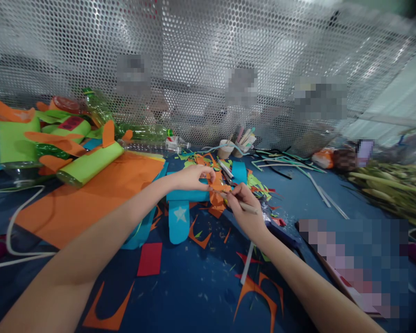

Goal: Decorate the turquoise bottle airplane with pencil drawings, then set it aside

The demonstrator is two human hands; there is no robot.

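My right hand [244,206] is closed round a slim beige pen-like stick [250,209], its thin tip pointing left at an orange paper piece [217,199]. My left hand [194,178] curls its thumb and fingers toward each other at the orange piece's upper left edge, seemingly pinching it; the fingertips are partly hidden. Below both hands lies a blue paper model plane [187,196]. Its lower wing [179,222] carries a pale star, and a blue paper part [239,172] shows beyond the hands.
Lime-green model planes [92,163] with orange parts sit left on a large orange sheet [100,199]. Cups of pens [244,141] stand at the back before a perforated metal screen [194,60]. Orange scraps [258,296], a red card [149,259] and a blurred-out tablet-like object [353,268] lie nearer.
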